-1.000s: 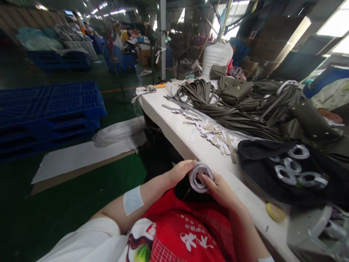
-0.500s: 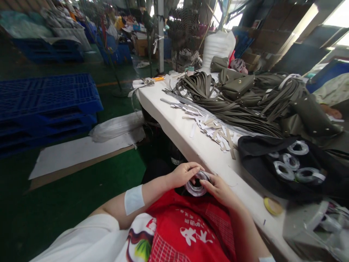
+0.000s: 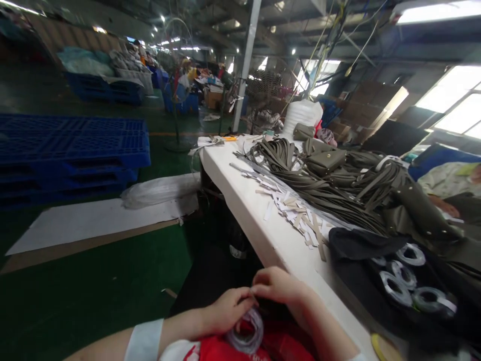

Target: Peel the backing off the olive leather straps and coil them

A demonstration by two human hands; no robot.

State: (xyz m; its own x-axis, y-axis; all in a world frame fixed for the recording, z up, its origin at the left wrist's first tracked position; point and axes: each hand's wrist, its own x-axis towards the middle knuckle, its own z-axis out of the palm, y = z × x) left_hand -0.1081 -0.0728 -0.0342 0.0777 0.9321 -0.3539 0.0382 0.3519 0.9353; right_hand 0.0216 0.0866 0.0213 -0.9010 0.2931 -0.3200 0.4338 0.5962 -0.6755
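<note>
My left hand [image 3: 233, 308] is closed at the top edge of a ring-shaped roll of clear strip [image 3: 251, 337], which hangs in front of the red apron [image 3: 214, 349]. My right hand [image 3: 277, 285] is pinched, its fingertips meeting those of my left hand just above the roll. Whatever lies between those fingertips is too small to make out. More clear rolls [image 3: 394, 288] like it lie on a black cloth [image 3: 349, 245] at the right. Both hands are beside the near edge of the white table [image 3: 259, 228].
Cut white and beige strips [image 3: 296, 213] are scattered on the table. Behind them are heaped olive straps [image 3: 319, 185] and olive bags [image 3: 326, 163]. A yellow tape roll [image 3: 383, 347] lies near right. Another person's hand [image 3: 445, 205] shows at far right. Blue pallets [image 3: 71, 145] stand left.
The view has tilted up, so my hands sit lower in it. My right hand has come off the roll's right side and over its top, to my left fingertips.
</note>
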